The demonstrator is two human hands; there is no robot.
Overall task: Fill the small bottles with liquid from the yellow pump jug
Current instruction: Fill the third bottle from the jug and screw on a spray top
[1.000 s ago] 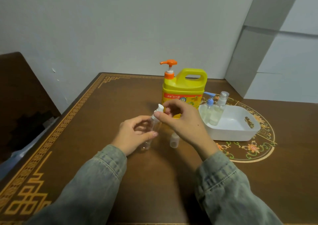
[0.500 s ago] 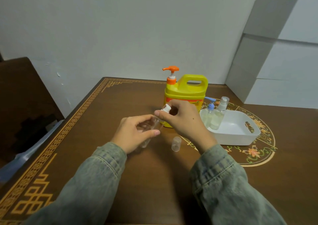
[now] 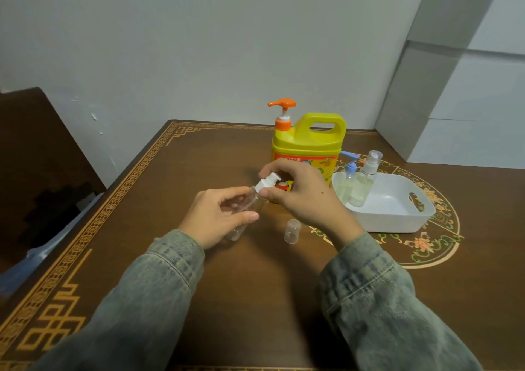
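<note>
A dark wooden table (image 3: 255, 299) with gold fretwork edging carries the yellow pump jug (image 3: 308, 146), upright near the far edge with its orange pump head raised; full, it is likely heavy and stiff, best left standing and pressed from the top. Beside it a white plastic basket (image 3: 397, 223) holds two small bottles (image 3: 356, 183), one blue-pumped, one with a spray top, both leaning in the near-left corner. Above the table's middle, the left hand (image 3: 218, 217) wraps a clear, empty spray bottle (image 3: 241, 214), tilted, light and probably slick, so a grip round the body suits. The right hand (image 3: 301, 197) pinches its white spray head (image 3: 267, 183) at the neck. A clear cap (image 3: 292, 231) stands nearby.
</note>
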